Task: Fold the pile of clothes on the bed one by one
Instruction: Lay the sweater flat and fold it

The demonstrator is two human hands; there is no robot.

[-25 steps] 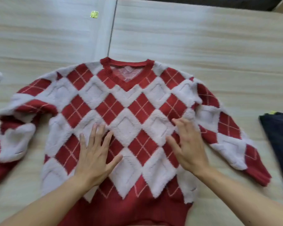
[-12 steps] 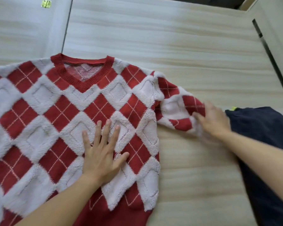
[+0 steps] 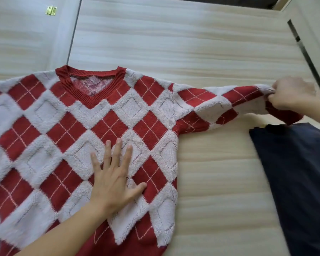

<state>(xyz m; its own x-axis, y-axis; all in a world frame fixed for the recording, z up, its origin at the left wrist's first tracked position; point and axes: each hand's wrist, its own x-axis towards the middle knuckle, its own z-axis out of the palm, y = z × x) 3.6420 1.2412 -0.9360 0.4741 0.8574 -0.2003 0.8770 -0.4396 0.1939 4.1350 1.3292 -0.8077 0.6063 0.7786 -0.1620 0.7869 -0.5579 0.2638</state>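
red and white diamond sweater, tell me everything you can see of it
The red and white diamond-patterned knit sweater lies front up, spread on the pale striped bed surface. Its white diamonds look fluffy; the ribbed V-neck collar and hem are plain red. The left hand presses flat on its chest. The right hand pinches the sleeve on the person's right near the cuff, holding it stretched sideways beside a dark navy garment.

left hand (image 3: 116, 182): mid-sweater (image 3: 44, 126), bare forearm, short plain nails
right hand (image 3: 288, 95): by sweater's cuff, bare forearm too, kinda blurry
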